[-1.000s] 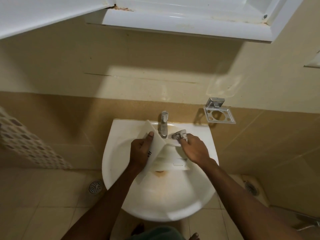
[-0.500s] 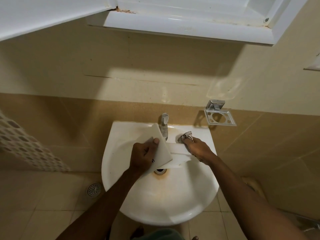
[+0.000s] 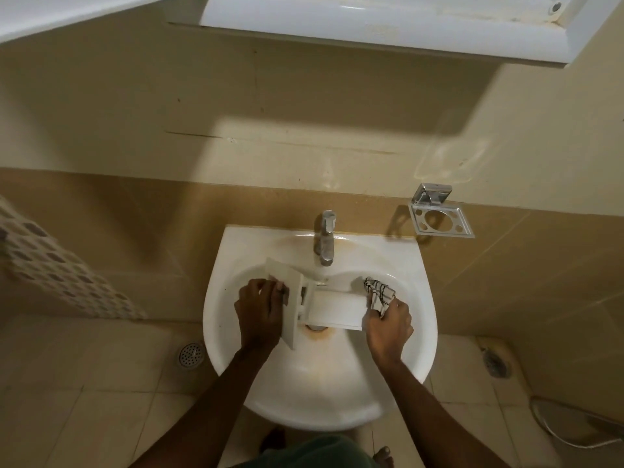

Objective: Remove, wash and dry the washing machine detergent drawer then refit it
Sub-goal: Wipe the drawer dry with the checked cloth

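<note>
The white detergent drawer (image 3: pixel 332 307) lies sideways over the white washbasin (image 3: pixel 317 383), above the drain. My left hand (image 3: pixel 260 315) grips its front panel at the left end. My right hand (image 3: pixel 388 327) holds a white cloth with dark check lines (image 3: pixel 380 292) against the drawer's right end. The chrome tap (image 3: pixel 326 238) stands at the back of the basin, just behind the drawer. I cannot tell whether water is running.
A chrome toothbrush holder (image 3: pixel 439 219) is fixed to the wall right of the tap. A white cabinet (image 3: pixel 371 21) hangs overhead. Floor drains sit at the left (image 3: pixel 191 354) and right (image 3: pixel 494 364) on the tiled floor. A patterned tile strip (image 3: pixel 50 265) runs at the left.
The drawer has swung down from a tilted pose to lie flat across the basin. My left hand shifted left along the front panel. My right hand with the cloth moved to the drawer's right end.
</note>
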